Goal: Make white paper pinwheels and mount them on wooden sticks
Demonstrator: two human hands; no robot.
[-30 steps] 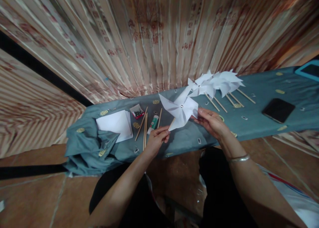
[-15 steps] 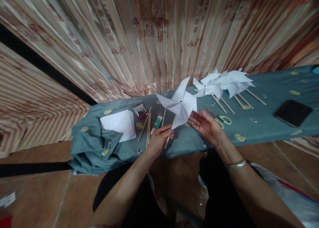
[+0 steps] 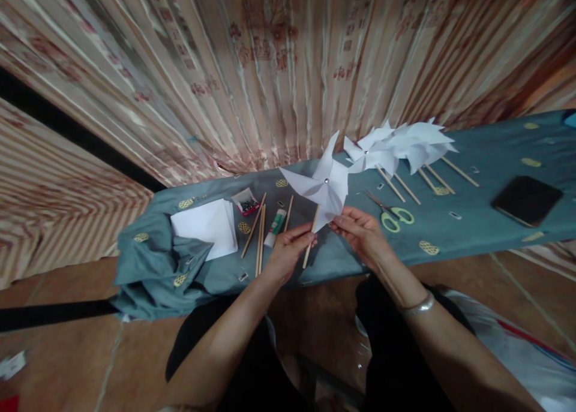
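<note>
A white paper pinwheel [image 3: 332,191] with a shiny pin at its centre is held up over the cloth-covered table, tilted a little. My left hand [image 3: 288,251] grips its wooden stick [image 3: 308,251] just under the paper blades. At the lower right blade, my right hand [image 3: 360,231] has its thumb and fingers pinched together on the paper edge. Close to the right hand lie scissors [image 3: 396,217] with yellow-green handles. Left of the pinwheel are a glue stick [image 3: 275,226] and several loose wooden sticks [image 3: 260,238].
Several finished-looking pinwheels [image 3: 405,148] lie overlapped at the back right. A small box of pins [image 3: 246,202] and a stack of white paper [image 3: 204,223] are on the left of the blue-green cloth [image 3: 477,220]. A dark flat object [image 3: 526,201] rests far right; a patterned curtain [image 3: 270,88] hangs behind.
My right hand has moved in from beside the pinwheel, its spread fingers closing on the lower blade. The blades have turned slightly while my left hand keeps holding the stick.
</note>
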